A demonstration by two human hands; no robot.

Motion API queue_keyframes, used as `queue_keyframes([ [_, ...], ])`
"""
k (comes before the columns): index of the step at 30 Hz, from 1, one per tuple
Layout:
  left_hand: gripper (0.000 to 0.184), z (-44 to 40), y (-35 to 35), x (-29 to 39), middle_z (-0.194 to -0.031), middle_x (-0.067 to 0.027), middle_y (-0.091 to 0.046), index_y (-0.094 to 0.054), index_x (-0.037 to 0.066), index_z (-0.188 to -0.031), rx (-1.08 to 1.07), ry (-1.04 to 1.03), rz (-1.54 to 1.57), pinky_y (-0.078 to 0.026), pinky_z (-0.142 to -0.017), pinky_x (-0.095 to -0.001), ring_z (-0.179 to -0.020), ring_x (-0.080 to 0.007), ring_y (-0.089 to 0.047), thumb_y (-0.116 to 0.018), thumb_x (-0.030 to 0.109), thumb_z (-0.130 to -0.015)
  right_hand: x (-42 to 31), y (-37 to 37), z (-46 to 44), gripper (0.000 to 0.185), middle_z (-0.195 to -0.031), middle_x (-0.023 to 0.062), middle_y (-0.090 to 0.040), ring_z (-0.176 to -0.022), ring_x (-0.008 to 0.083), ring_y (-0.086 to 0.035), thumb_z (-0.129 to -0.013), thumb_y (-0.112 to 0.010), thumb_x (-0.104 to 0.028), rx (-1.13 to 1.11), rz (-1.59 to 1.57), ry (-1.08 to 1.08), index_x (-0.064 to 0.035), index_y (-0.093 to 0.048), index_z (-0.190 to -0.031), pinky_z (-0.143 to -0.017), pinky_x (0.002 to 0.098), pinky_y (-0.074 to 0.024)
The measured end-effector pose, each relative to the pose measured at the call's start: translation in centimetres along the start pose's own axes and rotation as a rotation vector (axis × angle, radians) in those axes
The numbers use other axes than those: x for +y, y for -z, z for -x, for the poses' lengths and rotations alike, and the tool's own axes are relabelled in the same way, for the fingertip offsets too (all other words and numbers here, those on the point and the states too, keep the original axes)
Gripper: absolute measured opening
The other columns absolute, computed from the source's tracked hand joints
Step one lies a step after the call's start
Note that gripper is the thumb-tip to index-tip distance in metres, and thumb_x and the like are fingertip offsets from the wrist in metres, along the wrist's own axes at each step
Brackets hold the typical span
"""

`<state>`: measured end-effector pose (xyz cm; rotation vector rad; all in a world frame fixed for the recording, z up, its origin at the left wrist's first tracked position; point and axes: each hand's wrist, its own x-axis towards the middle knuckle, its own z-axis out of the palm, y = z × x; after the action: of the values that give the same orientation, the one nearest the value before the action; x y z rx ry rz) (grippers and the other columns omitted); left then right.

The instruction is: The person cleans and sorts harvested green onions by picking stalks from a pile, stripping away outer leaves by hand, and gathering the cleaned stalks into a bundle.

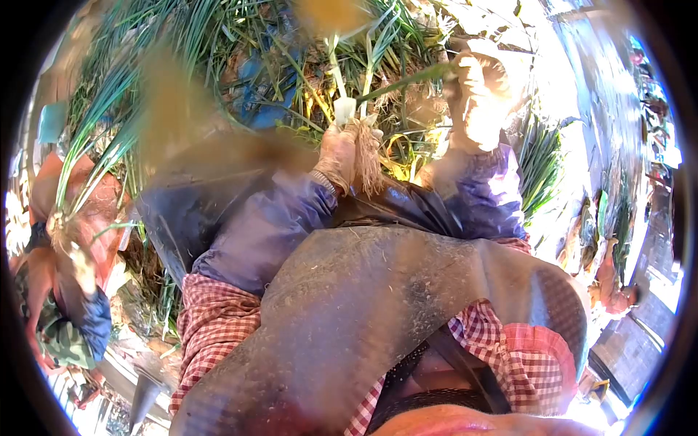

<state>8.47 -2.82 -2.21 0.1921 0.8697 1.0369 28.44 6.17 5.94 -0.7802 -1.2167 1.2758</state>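
Note:
My left hand (337,158), in what looks like a pale glove, is closed around the lower ends of a few green onions (345,110). Their white stems point away from me, and a tuft of pale roots (368,156) hangs down beside my fingers. To the right, my right hand (480,98) is raised and brightly lit. Its fingers are closed on one end of a long green leaf (411,80) that stretches toward the stems. A dark apron (349,291) covers my lap below both hands.
A large heap of green onions (160,43) lies ahead and to the left, with more at the right (542,163). Another person's hand (80,265) holds a bunch at the far left. Blurred smears cover parts of the view.

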Motion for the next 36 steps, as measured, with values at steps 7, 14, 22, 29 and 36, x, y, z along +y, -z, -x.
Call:
queue_keyframes([
  [7,0.017,-0.2,-0.4,-1.3,-0.088,-0.0105,-0.062,-0.048,0.001,-0.103,-0.014,-0.137,-0.244,-0.05,-0.062,-0.0261,-0.071,-0.0139,-0.059,-0.05,0.011,-0.09,4.9,-3.3,1.3,0.053,-0.115,0.0109,-0.056,-0.089,0.0178,-0.057,-0.077,-0.069,-0.031,-0.323,0.575,-0.359,-0.0067,-0.051,-0.12,-0.071,0.0317,-0.0523],
  [14,0.014,-1.8,1.7,-2.8,-0.084,-0.0093,-0.062,-0.05,-0.001,-0.098,0.015,-0.17,-0.481,-0.051,-0.062,-0.0257,-0.07,-0.0149,-0.061,-0.052,0.011,-0.09,6.5,-4.0,1.9,0.019,-0.073,0.0042,-0.063,-0.061,0.009,-0.057,-0.082,-0.063,-0.017,-0.382,0.694,-0.641,0.0008,-0.062,-0.088,-0.056,0.0229,-0.0495],
  [22,0.016,-2.1,1.5,-1.0,-0.077,-0.0085,-0.063,-0.056,0.001,-0.095,0.233,-0.094,-0.123,-0.049,-0.055,-0.0251,-0.064,-0.0157,-0.059,-0.048,0.013,-0.091,1.8,-5.6,4.6,0.015,-0.067,0.0096,-0.061,-0.061,0.0138,-0.056,-0.079,-0.063,-0.015,-0.471,0.858,-0.302,-0.0018,-0.063,-0.086,-0.058,0.0276,-0.0458],
  [29,0.024,-1.0,0.5,-0.3,-0.08,-0.01,-0.063,-0.056,-0.002,-0.104,-0.036,0.064,0.254,-0.049,-0.059,-0.024,-0.068,-0.0164,-0.06,-0.043,0.014,-0.091,6.9,2.5,4.6,0.027,-0.074,0.0061,-0.062,-0.058,0.0079,-0.053,-0.084,-0.061,-0.021,-0.263,0.591,-0.714,-0.0007,-0.058,-0.103,-0.048,0.0238,-0.0455],
  [36,0.012,-1.6,1.9,-2.1,-0.084,-0.0106,-0.063,-0.056,0.001,-0.096,-0.058,0.038,0.129,-0.053,-0.065,-0.0272,-0.073,-0.0173,-0.062,-0.049,0.006,-0.088,8.9,-4.0,4.9,0.033,-0.078,0.0044,-0.06,-0.068,0.0101,-0.054,-0.081,-0.065,-0.029,-0.283,0.237,-0.715,0.0013,-0.062,-0.094,-0.06,0.0231,-0.0456],
])
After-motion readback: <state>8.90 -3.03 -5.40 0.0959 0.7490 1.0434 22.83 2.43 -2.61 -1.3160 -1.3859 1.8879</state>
